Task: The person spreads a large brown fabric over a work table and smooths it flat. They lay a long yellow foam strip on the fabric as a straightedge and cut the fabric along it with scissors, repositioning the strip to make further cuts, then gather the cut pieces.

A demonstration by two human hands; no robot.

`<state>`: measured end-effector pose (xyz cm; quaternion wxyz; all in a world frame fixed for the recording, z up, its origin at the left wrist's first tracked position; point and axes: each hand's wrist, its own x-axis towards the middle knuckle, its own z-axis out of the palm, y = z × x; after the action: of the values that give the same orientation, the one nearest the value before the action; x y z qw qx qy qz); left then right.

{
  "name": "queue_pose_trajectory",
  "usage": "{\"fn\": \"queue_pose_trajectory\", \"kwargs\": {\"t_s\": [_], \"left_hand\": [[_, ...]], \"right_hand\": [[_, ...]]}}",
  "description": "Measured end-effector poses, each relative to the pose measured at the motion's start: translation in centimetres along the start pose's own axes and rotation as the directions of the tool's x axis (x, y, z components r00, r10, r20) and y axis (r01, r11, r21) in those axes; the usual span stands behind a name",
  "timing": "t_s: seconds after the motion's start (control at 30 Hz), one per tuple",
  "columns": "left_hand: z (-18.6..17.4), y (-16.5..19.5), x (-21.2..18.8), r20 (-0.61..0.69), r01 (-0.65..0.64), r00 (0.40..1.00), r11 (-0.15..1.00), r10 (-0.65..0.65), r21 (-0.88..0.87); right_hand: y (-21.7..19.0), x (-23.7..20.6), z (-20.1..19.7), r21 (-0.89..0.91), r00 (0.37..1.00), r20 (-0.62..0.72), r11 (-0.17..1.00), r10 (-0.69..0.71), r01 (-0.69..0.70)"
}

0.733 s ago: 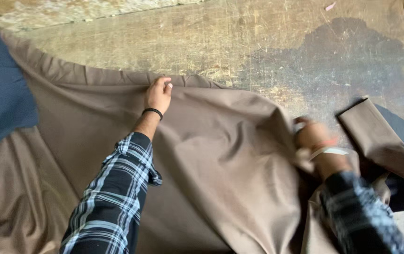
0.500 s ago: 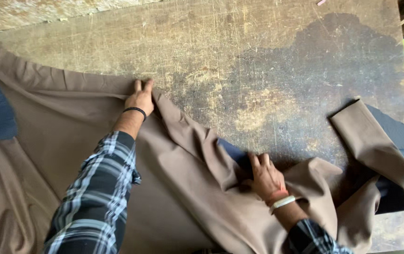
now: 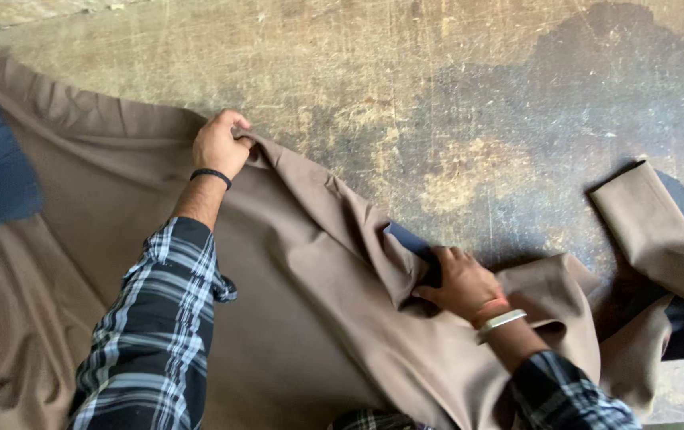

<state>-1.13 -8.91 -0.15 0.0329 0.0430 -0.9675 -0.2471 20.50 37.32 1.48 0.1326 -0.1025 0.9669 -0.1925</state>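
Brown cloth [image 3: 310,318] spreads over the table [image 3: 453,87]; left hand [image 3: 220,143] pinches its upper edge, right hand [image 3: 463,280] grips a fold, fingers closed.

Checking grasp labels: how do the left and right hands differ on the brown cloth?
The left hand is a closed fist bunching the brown cloth at its far edge; the right hand lies flatter, fingers tucked into a fold nearer the body. Left wrist wears a black band, right a pale bangle. Both grip the same cloth.
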Motion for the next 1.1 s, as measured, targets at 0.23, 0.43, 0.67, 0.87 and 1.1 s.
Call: {"fn": "queue_pose_trajectory", "kwargs": {"t_s": [0.23, 0.43, 0.67, 0.87, 1.1], "left_hand": [[-1.8, -3.5, -2.0, -0.016, -0.01, 1.0, 0.991, 0.013, 0.134], [-5.8, -1.7, 0.0, -0.042, 0.141, 0.986, 0.941, -0.162, -0.307], [-10.6, 6.5, 10.3, -0.463, -0.134, 0.879, 0.991, 0.116, -0.006], [-11.0, 5.5, 13.9, -0.491, 0.018, 0.87, 0.995, 0.033, 0.098], [-3.0, -1.3, 12.6, -0.09, 0.205, 0.977, 0.971, -0.195, 0.122]], "right_hand": [[0.4, -1.4, 3.3, 0.107, 0.998, -0.003, 0.993, 0.056, -0.055], [10.7, 5.6, -7.8, 0.077, 0.838, -0.54, 0.996, 0.079, -0.044], [11.2, 21.6, -22.5, -0.103, 0.675, -0.736, 0.994, -0.048, -0.043], [7.4, 30.0, -20.7, -0.342, 0.675, -0.705, 0.938, -0.219, -0.054], [5.4, 29.7, -12.3, -0.131, 0.831, -0.554, 0.991, -0.048, -0.03]]}}
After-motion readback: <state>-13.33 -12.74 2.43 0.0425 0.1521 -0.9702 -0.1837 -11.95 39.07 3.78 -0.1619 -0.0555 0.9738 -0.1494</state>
